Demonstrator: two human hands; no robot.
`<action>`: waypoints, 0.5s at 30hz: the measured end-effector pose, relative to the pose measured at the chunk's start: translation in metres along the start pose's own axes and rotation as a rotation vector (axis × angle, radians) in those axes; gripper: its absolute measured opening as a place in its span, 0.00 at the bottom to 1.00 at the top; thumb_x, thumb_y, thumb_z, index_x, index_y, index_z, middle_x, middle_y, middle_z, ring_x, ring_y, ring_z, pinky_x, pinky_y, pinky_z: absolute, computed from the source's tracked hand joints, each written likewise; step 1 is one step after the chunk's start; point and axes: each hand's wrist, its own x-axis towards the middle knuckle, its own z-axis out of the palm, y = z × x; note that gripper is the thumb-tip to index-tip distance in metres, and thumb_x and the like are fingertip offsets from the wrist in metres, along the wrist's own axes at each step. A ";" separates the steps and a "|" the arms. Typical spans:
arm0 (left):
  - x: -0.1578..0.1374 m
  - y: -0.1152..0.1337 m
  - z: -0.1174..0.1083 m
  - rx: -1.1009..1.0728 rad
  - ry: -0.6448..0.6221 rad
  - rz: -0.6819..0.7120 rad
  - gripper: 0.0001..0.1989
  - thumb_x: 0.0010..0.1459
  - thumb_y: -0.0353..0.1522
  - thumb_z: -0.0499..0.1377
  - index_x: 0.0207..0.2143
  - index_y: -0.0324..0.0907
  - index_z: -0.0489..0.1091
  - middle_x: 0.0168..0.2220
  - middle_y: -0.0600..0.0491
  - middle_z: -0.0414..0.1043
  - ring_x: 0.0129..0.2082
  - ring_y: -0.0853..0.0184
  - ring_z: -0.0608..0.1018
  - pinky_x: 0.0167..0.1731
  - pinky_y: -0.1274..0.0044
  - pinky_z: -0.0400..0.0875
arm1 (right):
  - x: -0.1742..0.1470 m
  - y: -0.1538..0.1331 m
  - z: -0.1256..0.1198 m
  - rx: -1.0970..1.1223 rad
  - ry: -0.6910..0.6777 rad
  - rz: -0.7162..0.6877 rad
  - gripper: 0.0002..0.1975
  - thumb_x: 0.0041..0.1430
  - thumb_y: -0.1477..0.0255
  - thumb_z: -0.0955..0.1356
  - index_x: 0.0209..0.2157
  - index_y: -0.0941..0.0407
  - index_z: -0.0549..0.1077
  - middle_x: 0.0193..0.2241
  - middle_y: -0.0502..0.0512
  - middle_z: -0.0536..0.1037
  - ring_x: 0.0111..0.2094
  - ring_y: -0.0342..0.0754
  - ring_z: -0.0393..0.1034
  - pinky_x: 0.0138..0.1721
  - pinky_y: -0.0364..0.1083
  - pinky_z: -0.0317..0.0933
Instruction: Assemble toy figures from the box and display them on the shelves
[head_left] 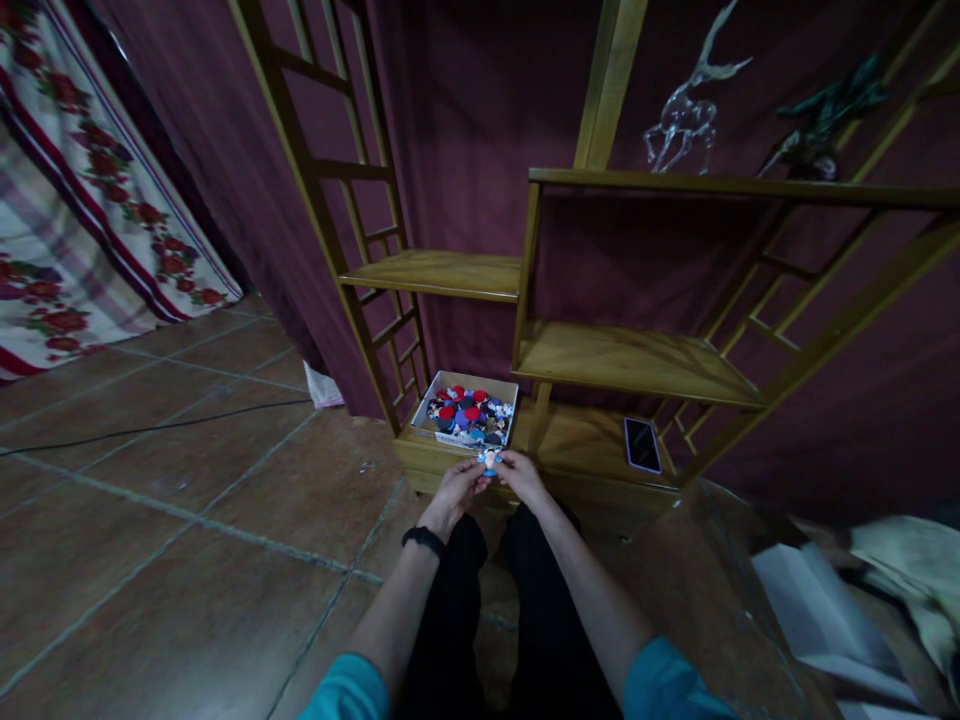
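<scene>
Between my two hands is a small figurine point(490, 460) in white and blue, held up just in front of the low shelf. My left hand point(459, 489), with a black band on its wrist, is closed on the figurine's left side. The fingers of my right hand point(523, 476) pinch it from the other side. Right behind it stands an open cardboard box point(495, 384) full of small figures in red, blue, white and dark colours. The finer details of the figurine are too small to make out.
The wooden shelf unit point(637, 365) rises in front of me, with a phone point(643, 445) on its bottom board. A clear deer ornament point(688, 118) and a dark green ornament point(825, 115) stand higher up. A cable point(157, 427) crosses the tiled floor; a white box point(829, 610) lies right.
</scene>
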 end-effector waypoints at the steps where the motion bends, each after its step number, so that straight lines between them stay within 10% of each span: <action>1: 0.000 0.000 0.000 -0.005 0.002 -0.001 0.06 0.48 0.28 0.62 0.30 0.34 0.70 0.25 0.50 0.74 0.22 0.74 0.75 0.22 0.84 0.67 | 0.000 -0.001 0.000 0.007 0.003 0.001 0.12 0.47 0.67 0.66 0.34 0.56 0.73 0.28 0.50 0.75 0.24 0.41 0.67 0.22 0.39 0.62; 15: -0.002 0.000 0.001 -0.037 0.040 0.022 0.05 0.49 0.29 0.61 0.29 0.35 0.70 0.22 0.51 0.72 0.20 0.74 0.74 0.21 0.84 0.66 | -0.003 -0.004 -0.001 0.078 0.041 0.051 0.12 0.47 0.63 0.66 0.30 0.57 0.72 0.23 0.49 0.74 0.22 0.42 0.68 0.22 0.40 0.63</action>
